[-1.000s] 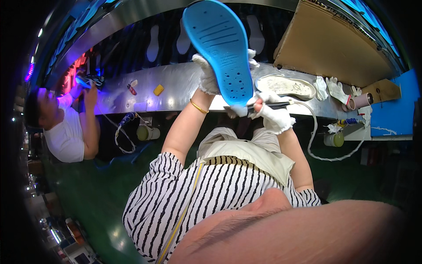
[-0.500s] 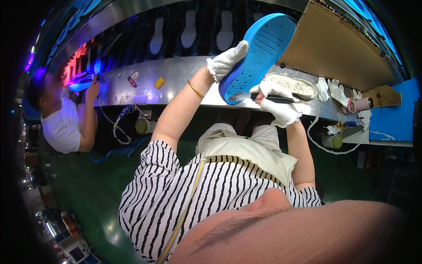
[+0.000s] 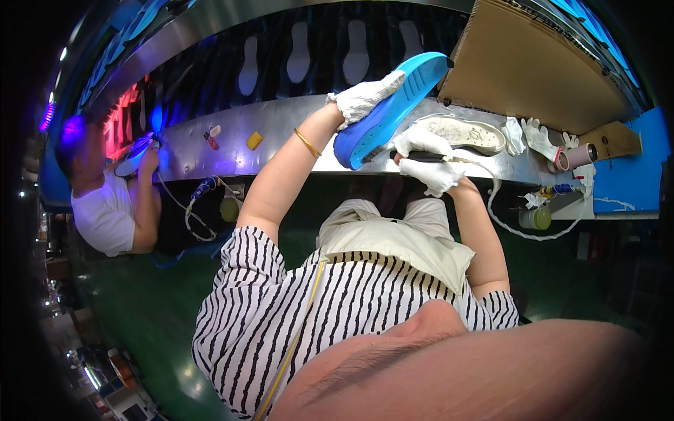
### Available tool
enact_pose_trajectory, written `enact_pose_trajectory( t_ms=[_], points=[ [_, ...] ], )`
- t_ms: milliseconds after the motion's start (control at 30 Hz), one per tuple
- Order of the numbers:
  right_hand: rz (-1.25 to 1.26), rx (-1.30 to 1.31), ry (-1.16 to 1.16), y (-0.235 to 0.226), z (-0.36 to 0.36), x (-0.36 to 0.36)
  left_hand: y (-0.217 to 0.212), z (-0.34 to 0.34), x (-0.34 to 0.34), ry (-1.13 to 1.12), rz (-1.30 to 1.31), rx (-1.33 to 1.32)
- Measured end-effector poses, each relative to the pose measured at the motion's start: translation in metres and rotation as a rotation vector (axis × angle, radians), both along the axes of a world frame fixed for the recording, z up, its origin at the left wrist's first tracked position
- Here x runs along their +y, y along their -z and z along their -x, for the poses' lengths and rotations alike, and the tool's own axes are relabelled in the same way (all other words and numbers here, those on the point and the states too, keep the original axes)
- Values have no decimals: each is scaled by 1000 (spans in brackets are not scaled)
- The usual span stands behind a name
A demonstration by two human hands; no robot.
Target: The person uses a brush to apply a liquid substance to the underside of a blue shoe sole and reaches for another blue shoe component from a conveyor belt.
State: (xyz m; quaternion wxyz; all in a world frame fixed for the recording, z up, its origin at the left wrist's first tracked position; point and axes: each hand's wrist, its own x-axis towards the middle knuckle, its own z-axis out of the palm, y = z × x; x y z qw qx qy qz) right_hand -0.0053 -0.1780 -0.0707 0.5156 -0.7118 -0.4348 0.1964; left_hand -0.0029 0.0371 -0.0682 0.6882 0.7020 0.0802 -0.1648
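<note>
My left hand (image 3: 368, 97), in a white glove, grips a blue shoe sole (image 3: 411, 90) by its side and holds it tilted above the metal bench. The sole's toe end points up and right; its perforated heel end is low, near my right hand. My right hand (image 3: 430, 160), in a white glove with bare fingertips, is closed around a black-handled tool (image 3: 415, 155). The tool's pale, blurred tip lies close to the sole's heel; whether they touch I cannot tell. A cream shoe sole (image 3: 467, 135) rests on the bench just beyond my right hand.
Sole-shaped pieces (image 3: 299, 52) lie on a dark conveyor behind the metal bench (image 3: 281, 130). A cardboard sheet (image 3: 533, 74), loose white gloves (image 3: 539, 144) and thread spools (image 3: 579, 156) are at right. A yellow block (image 3: 254, 140) sits left; a co-worker (image 3: 105, 203) holds a sole farther left.
The blue sole has turned from showing its perforated face to a more edge-on view, and its toe end has dropped. My right hand with the tool has moved slightly left.
</note>
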Motion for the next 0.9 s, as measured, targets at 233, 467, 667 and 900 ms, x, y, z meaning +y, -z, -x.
enact_pose_trajectory(
  t_ms=[233, 467, 667, 900],
  points=[
    [95, -59, 81, -15, -17, -7, -14, 7, -2, -21, 1, 29],
    [-351, 234, -8, -8, -34, -28, -13, 24, 2, -278, 389, -184],
    [-495, 366, 235, 3, -21, -29, 6, 31, 30, -167, 1074, -147],
    [-645, 474, 359, 24, -15, -34, 116, 39, -6, -381, 1249, 150]
  ],
)
